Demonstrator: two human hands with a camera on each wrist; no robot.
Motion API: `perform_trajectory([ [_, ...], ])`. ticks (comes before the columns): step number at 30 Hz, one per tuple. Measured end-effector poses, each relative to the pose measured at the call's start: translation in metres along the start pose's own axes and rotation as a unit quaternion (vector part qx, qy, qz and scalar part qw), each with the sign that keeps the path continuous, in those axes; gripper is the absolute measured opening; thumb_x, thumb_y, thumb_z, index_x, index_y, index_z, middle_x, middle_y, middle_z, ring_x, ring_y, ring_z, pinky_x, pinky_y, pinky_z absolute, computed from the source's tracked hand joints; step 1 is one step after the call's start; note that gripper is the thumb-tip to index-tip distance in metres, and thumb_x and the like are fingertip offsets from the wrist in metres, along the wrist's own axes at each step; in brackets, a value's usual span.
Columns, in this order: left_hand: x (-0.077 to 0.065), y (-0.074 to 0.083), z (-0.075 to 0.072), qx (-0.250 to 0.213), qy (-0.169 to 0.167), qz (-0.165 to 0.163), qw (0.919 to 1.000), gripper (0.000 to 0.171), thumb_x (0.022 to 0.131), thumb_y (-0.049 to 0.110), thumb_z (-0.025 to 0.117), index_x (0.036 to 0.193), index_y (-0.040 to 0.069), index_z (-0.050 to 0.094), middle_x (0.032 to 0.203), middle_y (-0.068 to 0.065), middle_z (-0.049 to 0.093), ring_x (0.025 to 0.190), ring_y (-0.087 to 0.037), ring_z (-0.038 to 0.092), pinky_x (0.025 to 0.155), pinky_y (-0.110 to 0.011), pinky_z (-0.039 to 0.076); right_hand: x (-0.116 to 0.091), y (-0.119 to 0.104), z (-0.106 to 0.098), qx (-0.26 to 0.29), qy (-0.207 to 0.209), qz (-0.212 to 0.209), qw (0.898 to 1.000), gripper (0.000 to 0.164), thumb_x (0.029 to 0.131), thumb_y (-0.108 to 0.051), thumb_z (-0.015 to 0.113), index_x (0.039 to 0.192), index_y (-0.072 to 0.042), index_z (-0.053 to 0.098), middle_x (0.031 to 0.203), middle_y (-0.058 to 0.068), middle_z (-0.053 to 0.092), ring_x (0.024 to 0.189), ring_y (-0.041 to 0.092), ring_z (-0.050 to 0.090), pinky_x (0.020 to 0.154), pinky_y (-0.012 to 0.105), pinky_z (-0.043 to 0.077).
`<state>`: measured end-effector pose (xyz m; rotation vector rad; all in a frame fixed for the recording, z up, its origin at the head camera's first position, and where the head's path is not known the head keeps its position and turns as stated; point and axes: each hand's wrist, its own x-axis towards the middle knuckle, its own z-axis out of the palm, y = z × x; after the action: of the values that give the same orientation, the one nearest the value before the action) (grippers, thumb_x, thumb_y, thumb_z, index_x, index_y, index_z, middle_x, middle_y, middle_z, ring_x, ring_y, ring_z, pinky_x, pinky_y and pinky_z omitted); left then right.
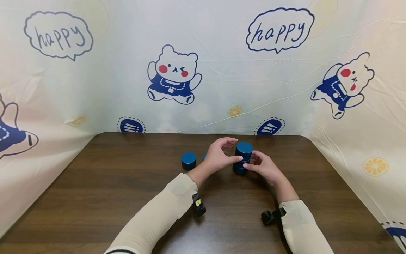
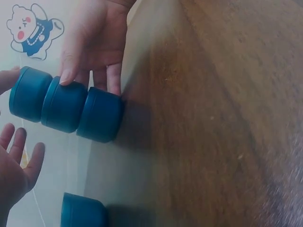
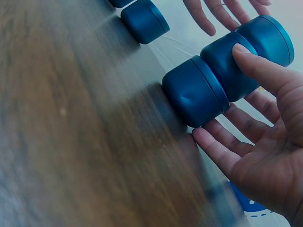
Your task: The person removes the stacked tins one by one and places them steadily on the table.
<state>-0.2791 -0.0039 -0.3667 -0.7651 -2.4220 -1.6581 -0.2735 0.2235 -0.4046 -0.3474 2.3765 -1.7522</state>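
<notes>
Well, the right hand [image 1: 264,169] grips the middle tin [image 3: 221,67] of a three-high blue stack [image 1: 246,155] on the table [image 1: 228,225]; the left hand [image 1: 220,155], fingers spread, seemingly steadies the top tin [image 2: 31,95] by thumb alone. Best square the rims before letting go.

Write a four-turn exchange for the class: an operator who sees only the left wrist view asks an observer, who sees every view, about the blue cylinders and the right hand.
Operator: I see one separate cylinder besides the stack. Are there more?
Observer: Yes, two stand apart: in the head view, one shows whole and another peeks out from behind the left hand.
Operator: The right hand has the ends of some fingers hidden behind the stack. Where is the lowest?
Observer: The right wrist view shows its tip beside the base of the bottom cylinder; I cannot tell whether it touches.
</notes>
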Motion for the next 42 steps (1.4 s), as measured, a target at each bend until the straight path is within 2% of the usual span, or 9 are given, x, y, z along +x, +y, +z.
perform_trajectory([
  [5, 0.002, -0.003, 0.004, -0.01, 0.016, -0.008, 0.9998, 0.055, 0.079, 0.026, 0.084, 0.128, 0.014, 0.061, 0.123, -0.008, 0.061, 0.108, -0.02, 0.06, 0.09, -0.043, 0.053, 0.0, 0.0, 0.0, -0.001, 0.001, 0.0, 1.0, 0.059, 0.089, -0.021, 0.073, 0.138, -0.001, 0.046, 0.134, 0.022, 0.053, 0.121, 0.038, 0.052, 0.104, 0.051, 0.041],
  [11, 0.004, -0.006, 0.011, -0.017, 0.016, -0.021, 0.9995, 0.059, 0.077, 0.027, 0.085, 0.129, 0.015, 0.061, 0.122, -0.002, 0.061, 0.11, -0.019, 0.06, 0.091, -0.043, 0.053, 0.0, -0.001, -0.001, 0.001, 0.0, -0.002, 1.0, 0.059, 0.089, -0.021, 0.073, 0.138, -0.001, 0.046, 0.134, 0.021, 0.053, 0.121, 0.037, 0.052, 0.104, 0.051, 0.041],
  [18, 0.006, -0.005, 0.018, -0.025, 0.013, -0.027, 0.9992, 0.06, 0.077, 0.026, 0.085, 0.13, 0.014, 0.06, 0.124, -0.003, 0.06, 0.112, -0.025, 0.06, 0.091, -0.043, 0.053, 0.0, 0.001, 0.0, 0.006, -0.002, -0.01, 1.0, 0.057, 0.089, -0.02, 0.073, 0.137, -0.001, 0.047, 0.133, 0.022, 0.054, 0.12, 0.037, 0.053, 0.103, 0.051, 0.042],
  [24, 0.006, -0.003, 0.022, -0.018, 0.012, -0.035, 0.9992, 0.059, 0.077, 0.025, 0.085, 0.13, 0.015, 0.059, 0.128, -0.004, 0.059, 0.113, -0.024, 0.059, 0.092, -0.043, 0.052, 0.0, 0.001, 0.0, 0.007, -0.005, -0.016, 1.0, 0.056, 0.089, -0.019, 0.073, 0.136, -0.001, 0.047, 0.132, 0.021, 0.054, 0.118, 0.037, 0.054, 0.102, 0.049, 0.044],
  [32, 0.008, -0.002, 0.026, 0.0, 0.013, -0.039, 0.9992, 0.058, 0.078, 0.025, 0.084, 0.13, 0.017, 0.059, 0.127, -0.003, 0.06, 0.111, -0.021, 0.059, 0.089, -0.034, 0.054, 0.001, 0.002, -0.001, 0.008, -0.006, -0.018, 1.0, 0.058, 0.089, -0.018, 0.073, 0.138, -0.001, 0.046, 0.132, 0.022, 0.054, 0.118, 0.037, 0.054, 0.101, 0.047, 0.045],
  [42, 0.006, -0.002, 0.024, -0.009, 0.017, -0.046, 0.9987, 0.057, 0.078, 0.021, 0.084, 0.13, 0.016, 0.06, 0.128, -0.003, 0.06, 0.111, -0.022, 0.06, 0.091, -0.039, 0.053, 0.0, 0.0, -0.001, 0.006, -0.004, -0.009, 1.0, 0.058, 0.089, -0.02, 0.073, 0.137, -0.002, 0.047, 0.134, 0.021, 0.053, 0.119, 0.037, 0.053, 0.103, 0.05, 0.042],
])
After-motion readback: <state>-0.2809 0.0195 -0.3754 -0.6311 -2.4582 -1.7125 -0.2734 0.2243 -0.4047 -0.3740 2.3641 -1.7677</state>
